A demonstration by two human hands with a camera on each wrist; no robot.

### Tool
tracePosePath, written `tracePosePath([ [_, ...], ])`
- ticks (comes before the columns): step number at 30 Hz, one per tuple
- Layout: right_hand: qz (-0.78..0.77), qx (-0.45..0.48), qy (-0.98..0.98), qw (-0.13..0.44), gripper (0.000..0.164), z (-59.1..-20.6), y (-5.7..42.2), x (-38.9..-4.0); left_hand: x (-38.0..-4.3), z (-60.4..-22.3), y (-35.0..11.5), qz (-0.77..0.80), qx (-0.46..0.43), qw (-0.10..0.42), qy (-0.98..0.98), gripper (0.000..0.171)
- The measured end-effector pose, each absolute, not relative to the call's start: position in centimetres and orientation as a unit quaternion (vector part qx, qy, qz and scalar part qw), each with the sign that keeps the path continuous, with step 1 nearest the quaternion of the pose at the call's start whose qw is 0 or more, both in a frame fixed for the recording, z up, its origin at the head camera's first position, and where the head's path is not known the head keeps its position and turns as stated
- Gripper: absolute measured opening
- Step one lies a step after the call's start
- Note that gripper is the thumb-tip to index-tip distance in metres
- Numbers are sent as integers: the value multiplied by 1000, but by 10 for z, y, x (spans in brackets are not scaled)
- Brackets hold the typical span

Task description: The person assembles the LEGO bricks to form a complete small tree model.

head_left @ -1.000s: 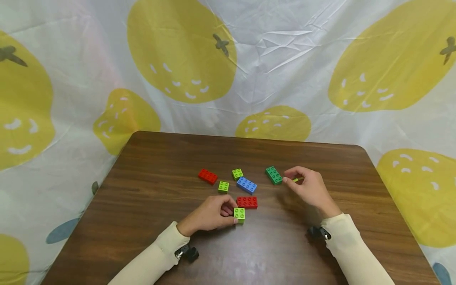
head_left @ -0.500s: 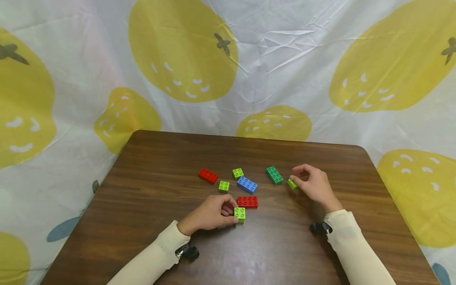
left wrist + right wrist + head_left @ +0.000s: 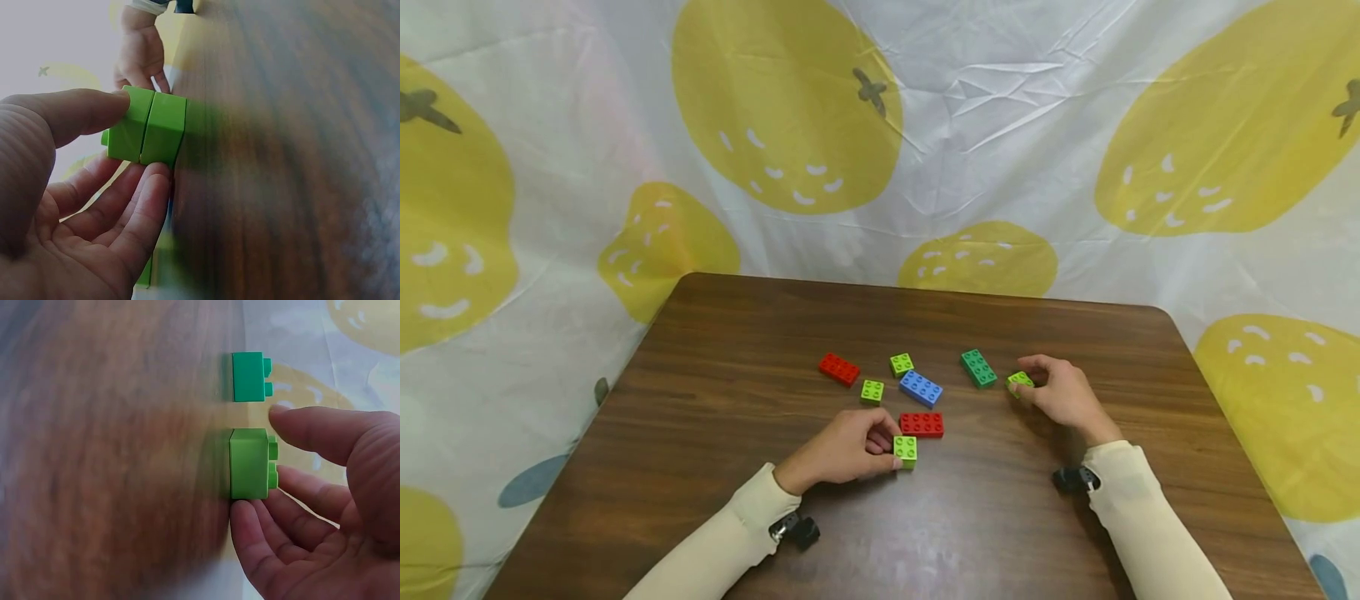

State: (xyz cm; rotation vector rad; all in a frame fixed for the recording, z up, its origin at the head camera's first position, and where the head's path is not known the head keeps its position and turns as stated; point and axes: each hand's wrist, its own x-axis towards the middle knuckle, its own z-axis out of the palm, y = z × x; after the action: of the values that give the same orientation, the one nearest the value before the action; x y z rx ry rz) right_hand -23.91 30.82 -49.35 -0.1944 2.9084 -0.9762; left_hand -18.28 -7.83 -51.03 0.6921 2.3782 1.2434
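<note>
Between the thumb and fingers of my left hand [image 3: 842,450] is a stack of two lime green toy building bricks [image 3: 164,131], studs facing up in the head view. On the right, a lime green square brick [image 3: 249,465] stands on the table, studs up. My right hand [image 3: 1063,396] is around it; in the right wrist view the thumb is a little apart from the brick and the fingertips are at its lower side. Just left of that brick lies a dark green brick [image 3: 978,368]. A red brick [image 3: 921,425] lies right behind the left hand's stack.
Farther back on the brown wooden table [image 3: 760,333] lie a second red brick [image 3: 838,369], a blue brick [image 3: 921,388], and two lime green square bricks, one nearer [image 3: 872,392] and one farther [image 3: 901,364]. A lemon-print cloth [image 3: 820,242] hangs behind the table.
The right hand has shifted slightly right, away from the dark green brick. Its lime green brick, earlier tilted in the fingers, now stands studs up on the table. The left hand stays put.
</note>
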Motion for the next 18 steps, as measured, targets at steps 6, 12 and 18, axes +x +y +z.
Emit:
tracePosePath([
  [6, -315, -66, 946, 47, 52, -498, 311, -241, -183, -510, -78, 441, 247, 184, 843, 31],
  [12, -317, -64, 945, 44, 50, -499, 313, -240, -183, -510, -79, 440, 247, 184, 844, 32],
  [18, -319, -69, 944, 41, 47, -498, 313, -239, -183, -509, -79, 445, 247, 185, 841, 32],
])
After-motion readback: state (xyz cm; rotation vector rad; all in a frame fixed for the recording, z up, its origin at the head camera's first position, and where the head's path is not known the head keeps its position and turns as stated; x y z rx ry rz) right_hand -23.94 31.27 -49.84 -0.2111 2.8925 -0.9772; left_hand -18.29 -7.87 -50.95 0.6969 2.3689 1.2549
